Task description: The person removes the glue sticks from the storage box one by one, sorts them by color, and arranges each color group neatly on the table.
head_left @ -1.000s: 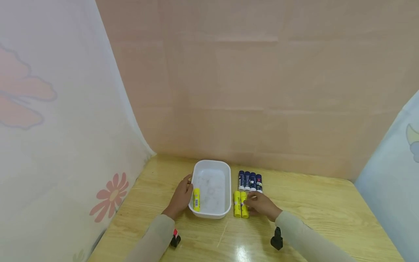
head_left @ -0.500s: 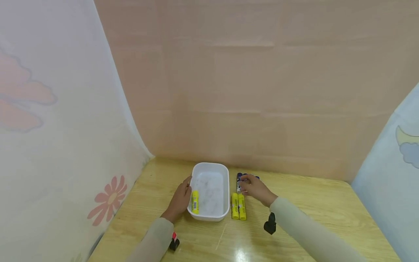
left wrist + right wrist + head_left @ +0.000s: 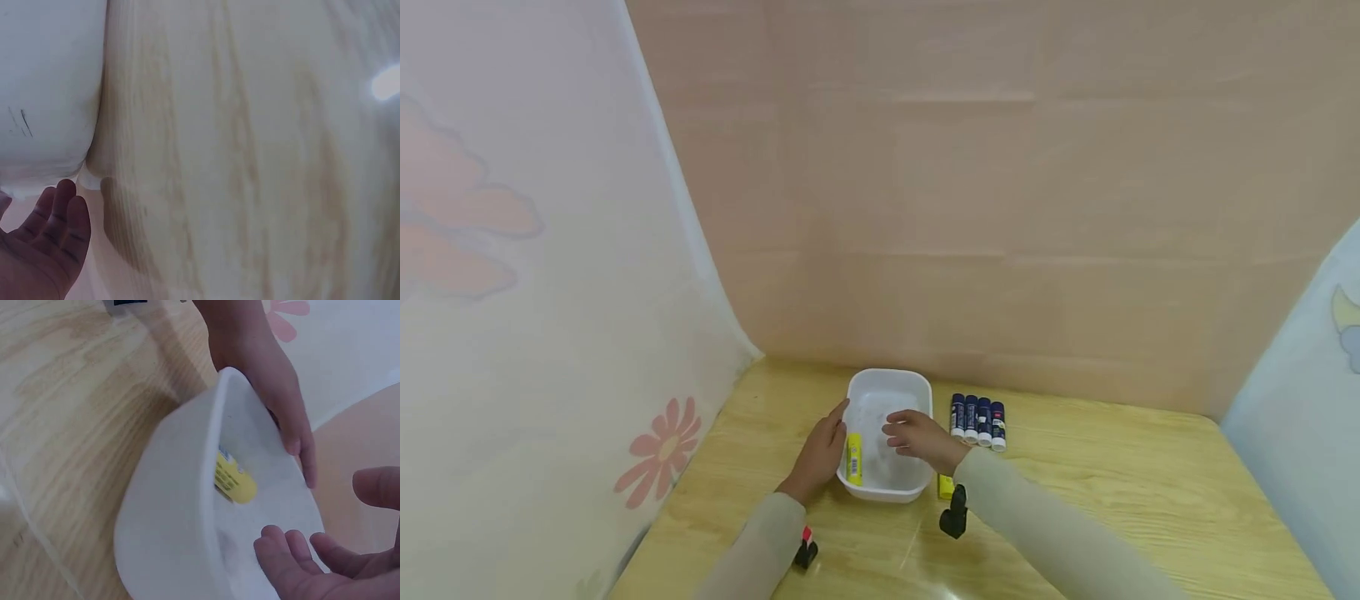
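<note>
A white plastic tub stands on the table, with one yellow glue stick lying along its left side. My left hand rests against the tub's left rim with fairly straight fingers; those fingers also show beside the tub wall in the left wrist view. Over the inside of the tub is my right hand. Its thumb and fingers stand apart with nothing between them in the right wrist view. Right of the tub lie several dark blue glue sticks with white ends. A yellow glue stick shows partly below the right forearm.
The pale wooden table extends to both sides. A tan backdrop closes the rear, and a flowered white cloth hangs at the left. Another light cloth hangs at the right.
From beside the yellow glue sticks, my right hand has passed over the blue ones and moved left above the tub. My left hand stays at the tub's rim.
</note>
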{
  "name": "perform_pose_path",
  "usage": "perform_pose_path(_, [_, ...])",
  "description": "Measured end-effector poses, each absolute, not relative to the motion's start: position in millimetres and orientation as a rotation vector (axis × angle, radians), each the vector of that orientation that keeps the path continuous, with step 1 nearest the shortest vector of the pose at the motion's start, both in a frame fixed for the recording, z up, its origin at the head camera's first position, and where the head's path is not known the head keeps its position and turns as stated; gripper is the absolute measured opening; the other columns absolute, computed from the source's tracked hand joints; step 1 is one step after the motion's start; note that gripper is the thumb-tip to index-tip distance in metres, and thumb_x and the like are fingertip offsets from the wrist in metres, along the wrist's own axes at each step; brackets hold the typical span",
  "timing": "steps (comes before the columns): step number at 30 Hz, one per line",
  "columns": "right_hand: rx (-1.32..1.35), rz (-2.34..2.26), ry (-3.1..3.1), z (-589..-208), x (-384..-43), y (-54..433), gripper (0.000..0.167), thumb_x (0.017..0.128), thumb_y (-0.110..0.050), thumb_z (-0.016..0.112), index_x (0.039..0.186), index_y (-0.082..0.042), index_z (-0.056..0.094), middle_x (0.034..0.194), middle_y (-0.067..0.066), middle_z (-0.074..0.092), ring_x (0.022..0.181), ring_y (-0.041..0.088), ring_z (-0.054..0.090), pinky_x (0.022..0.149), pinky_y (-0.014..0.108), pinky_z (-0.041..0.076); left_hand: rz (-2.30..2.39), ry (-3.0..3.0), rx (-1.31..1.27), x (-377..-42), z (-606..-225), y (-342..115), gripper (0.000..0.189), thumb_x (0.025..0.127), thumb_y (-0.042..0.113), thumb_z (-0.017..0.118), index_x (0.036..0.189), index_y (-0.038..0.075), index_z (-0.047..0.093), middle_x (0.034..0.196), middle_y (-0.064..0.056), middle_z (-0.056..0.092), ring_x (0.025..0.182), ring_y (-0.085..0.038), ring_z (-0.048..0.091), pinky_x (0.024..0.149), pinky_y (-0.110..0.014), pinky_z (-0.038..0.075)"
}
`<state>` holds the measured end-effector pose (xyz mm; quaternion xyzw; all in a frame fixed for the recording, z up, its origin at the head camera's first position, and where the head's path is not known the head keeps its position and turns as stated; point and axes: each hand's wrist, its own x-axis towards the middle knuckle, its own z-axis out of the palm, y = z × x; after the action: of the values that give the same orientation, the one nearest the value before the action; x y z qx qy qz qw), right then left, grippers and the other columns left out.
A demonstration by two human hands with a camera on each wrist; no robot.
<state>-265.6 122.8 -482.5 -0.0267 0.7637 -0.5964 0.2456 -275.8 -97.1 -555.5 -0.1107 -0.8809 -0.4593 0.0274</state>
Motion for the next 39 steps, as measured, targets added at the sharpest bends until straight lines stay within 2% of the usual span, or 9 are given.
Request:
perform_pose_path(6, [-0.035, -1.616, 2.039, -498, -266, 113, 0.053, 0.097, -0.025, 0.058, 0.136, 0.008, 0.046, 0.132, 0.019, 0.055, 0.114, 0.034, 0.058, 0.1, 0.047, 0.046, -1.384, -2.773, -0.273, -279, -558, -97, 0.046, 0.105, 0.021, 0.039, 0.151, 0.018, 0.037, 0.147, -0.012, 0.045, 0.135, -0.031, 0.041, 0.111, -0.051, 0.031])
perform_pose_path(9, [-0.06, -1.591, 2.026, -504, -264, 109, 0.049, 0.097, -0.022, 0.056, 0.134, 0.009, 0.049, 0.132, 0.022, 0.054, 0.113, 0.035, 0.058, 0.1, 0.048, 0.046, -1.367, -2.765, -0.27, -278, -562, -98, 0.046, 0.105, 0.022, 0.039, 0.151, 0.019, 0.038, 0.139, -0.012, 0.052, 0.125, -0.029, 0.05, 0.107, -0.051, 0.037])
perform_pose_path(13, [-0.073, -1.544, 2.01, -508, -258, 99, 0.044, 0.097, -0.02, 0.055, 0.13, 0.01, 0.053, 0.125, 0.022, 0.057, 0.11, 0.033, 0.058, 0.098, 0.048, 0.046, -1.353, -2.757, -0.28, -275, -564, -98, 0.045, 0.105, 0.02, 0.039, 0.15, 0.018, 0.04, 0.133, -0.013, 0.055, 0.117, -0.026, 0.053, 0.104, -0.052, 0.04])
perform_pose_path(20, [-0.054, -1.476, 2.066, -511, -256, 86, 0.044, 0.098, -0.021, 0.055, 0.129, 0.01, 0.052, 0.108, 0.016, 0.063, 0.099, 0.026, 0.06, 0.092, 0.044, 0.051, -1.41, -2.734, -0.265, -272, -559, -97, 0.045, 0.106, 0.021, 0.039, 0.151, 0.019, 0.038, 0.144, -0.014, 0.048, 0.132, -0.032, 0.044, 0.108, -0.053, 0.035])
perform_pose_path(31, [-0.038, -1.545, 2.047, -522, -258, 74, 0.035, 0.093, -0.018, 0.061, 0.117, 0.007, 0.064, 0.095, 0.01, 0.065, 0.091, 0.022, 0.062, 0.085, 0.04, 0.054, -1.464, -2.735, -0.244, -271, -558, -95, 0.046, 0.107, 0.023, 0.036, 0.152, 0.024, 0.035, 0.149, -0.01, 0.043, 0.136, -0.032, 0.04, 0.109, -0.054, 0.032])
perform_pose_path(39, [-0.022, -1.593, 1.995, -527, -258, 69, 0.045, 0.09, -0.009, 0.064, 0.128, 0.013, 0.054, 0.105, 0.012, 0.065, 0.097, 0.023, 0.063, 0.087, 0.043, 0.054, -1.513, -2.753, -0.21, -273, -562, -97, 0.046, 0.107, 0.028, 0.035, 0.153, 0.031, 0.031, 0.153, -0.004, 0.038, 0.139, -0.028, 0.035, 0.111, -0.053, 0.029])
